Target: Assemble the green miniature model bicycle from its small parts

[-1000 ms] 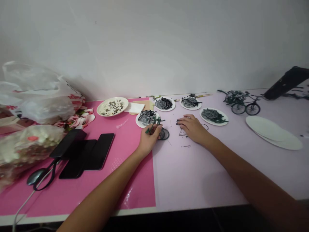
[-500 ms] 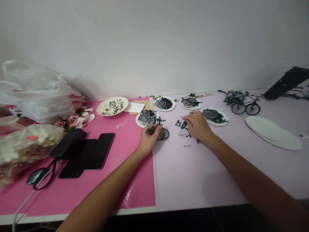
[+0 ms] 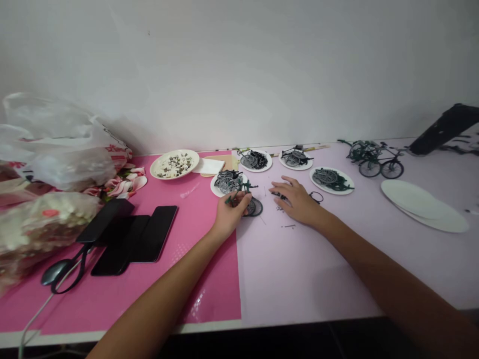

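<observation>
My left hand point(image 3: 230, 212) pinches a green model bicycle frame point(image 3: 245, 186), with a dark wheel point(image 3: 254, 206) below it, over the seam of the table covering. Part of the model is hidden behind my fingers. To its right, my right hand point(image 3: 294, 199) lies palm down over small dark parts, fingers apart and partly bent. Its fingertips reach the parts, and I cannot make out whether they touch one. By its wrist lies a thin black ring-shaped piece point(image 3: 317, 197). Small pin-like bits point(image 3: 288, 227) lie just in front of this hand.
Plates of bicycle parts point(image 3: 331, 180) stand along the back, one behind my left hand. Finished-looking model bicycles point(image 3: 381, 162) are at right, near white oval plates point(image 3: 424, 205). Left are phones point(image 3: 159, 234), a black device point(image 3: 105, 222), plastic bags point(image 3: 56, 144) and a plate of small pieces point(image 3: 174, 164).
My right hand has moved slightly left, with its fingers more spread, now covering the small green and dark parts. The ring-shaped piece by its wrist has come into view. My left hand stays almost still.
</observation>
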`<state>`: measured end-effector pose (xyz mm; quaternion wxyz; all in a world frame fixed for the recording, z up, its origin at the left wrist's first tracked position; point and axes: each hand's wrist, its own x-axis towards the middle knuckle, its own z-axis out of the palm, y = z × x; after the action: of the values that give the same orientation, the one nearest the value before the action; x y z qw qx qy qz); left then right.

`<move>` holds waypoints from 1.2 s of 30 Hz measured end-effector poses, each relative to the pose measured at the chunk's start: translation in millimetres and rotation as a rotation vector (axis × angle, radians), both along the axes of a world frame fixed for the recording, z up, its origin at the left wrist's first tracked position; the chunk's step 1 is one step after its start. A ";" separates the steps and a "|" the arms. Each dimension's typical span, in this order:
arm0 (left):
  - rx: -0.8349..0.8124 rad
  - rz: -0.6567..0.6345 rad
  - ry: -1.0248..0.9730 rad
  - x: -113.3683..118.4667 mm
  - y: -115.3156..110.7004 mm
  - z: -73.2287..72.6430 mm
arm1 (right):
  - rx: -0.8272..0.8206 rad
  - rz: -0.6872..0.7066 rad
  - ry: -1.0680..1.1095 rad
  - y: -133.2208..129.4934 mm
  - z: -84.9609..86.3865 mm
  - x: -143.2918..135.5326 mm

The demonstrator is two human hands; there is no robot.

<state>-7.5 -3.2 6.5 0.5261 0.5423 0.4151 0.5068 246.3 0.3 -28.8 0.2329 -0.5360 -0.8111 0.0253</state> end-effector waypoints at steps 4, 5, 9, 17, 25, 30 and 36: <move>-0.006 0.008 -0.018 0.2 1.9 -0.9 | -0.022 -0.018 -0.002 -0.8 -1.9 -2.5; -0.017 0.010 -0.021 0.3 2.4 -1.2 | -0.013 -0.017 0.002 0.1 -2.9 -1.9; -0.085 0.024 -0.053 0.3 4.1 -3.4 | 0.041 -0.028 -0.006 3.5 -5.4 1.4; -0.103 -0.021 -0.113 -0.1 6.9 -7.7 | 0.051 -0.105 -0.043 3.9 -7.8 3.9; -0.129 -0.060 -0.195 0.1 9.1 -5.8 | 0.040 -0.095 -0.055 3.2 -7.6 3.7; -0.173 -0.097 -0.199 -3.2 8.2 -5.0 | 0.058 -0.094 -0.052 4.4 -9.1 5.2; -0.207 -0.087 -0.267 -4.9 9.5 -4.3 | 0.061 -0.041 0.010 6.2 -5.3 5.2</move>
<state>-12.4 6.4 2.2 0.6510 0.4307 0.3675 0.5056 251.5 6.5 -34.1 0.2535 -0.5451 -0.7991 -0.0018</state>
